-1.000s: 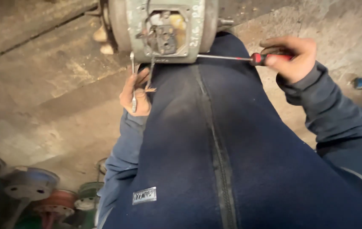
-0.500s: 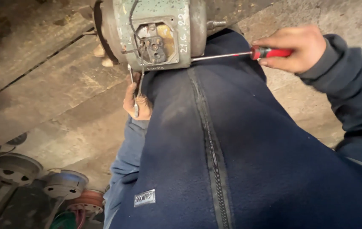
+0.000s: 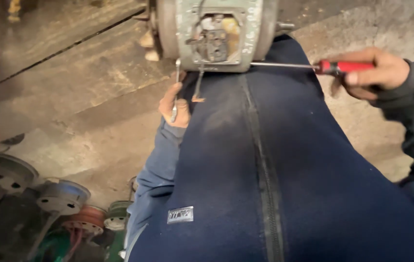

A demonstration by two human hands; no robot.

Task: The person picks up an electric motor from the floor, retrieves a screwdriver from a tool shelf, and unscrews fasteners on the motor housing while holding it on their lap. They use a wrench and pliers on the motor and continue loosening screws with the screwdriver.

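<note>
Right hand (image 3: 374,73) grips a red-handled screwdriver (image 3: 313,66), tip at the right edge of the grey motor (image 3: 214,34) far ahead; left hand (image 3: 174,106) pinches a thin metal rod (image 3: 176,87) below its left edge, bare concrete floor (image 3: 71,97) left

I was in a repair workshop, sitting low on a stained, dusty concrete floor (image 3: 85,92). An old grey motor housing (image 3: 214,34) with its terminal box open rested at my knees, and worn pulleys and flanged wheels (image 3: 64,196) lay piled in a greasy heap beside me.
</note>
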